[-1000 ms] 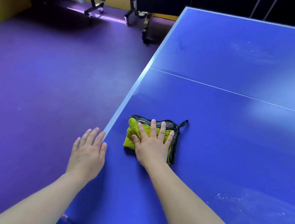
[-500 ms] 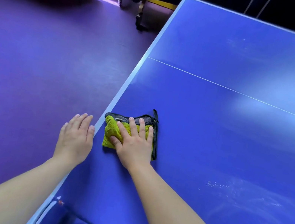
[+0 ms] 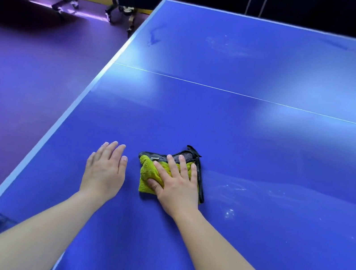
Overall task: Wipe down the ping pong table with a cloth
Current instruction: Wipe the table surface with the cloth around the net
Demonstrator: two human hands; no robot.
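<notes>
Head view, right arm: The bare forearm reaches in from the lower right toward the middle of the blue surface.
Head view, right hand: The right hand lies palm down and flat on the cloth.
Right fingers: The fingers are straight and slightly spread, pointing away from the person. They press on the cloth and are not curled round it. The thumb lies out to the left on the yellow pile.
Head view, left arm: The bare forearm comes in from the lower left, crossing the near left edge of the surface.
Head view, left hand: The left hand is palm down over the surface, just left of the cloth and apart from it. Whether the palm touches the surface, I cannot tell.
Left fingers: The fingers are straight, close together and hold nothing.
Cloth: It is a folded yellow-green pad with a dark border. It lies flat on the near half of the surface, under the right palm. Its left part shows beyond the thumb, and its dark far edge sticks out past the fingertips.
Surface: A thin white line runs across it, well beyond the cloth. Pale dusty smears lie to the right of the right hand.
Surroundings: A purple floor lies to the left, with dark wheeled frames standing at the back.
</notes>
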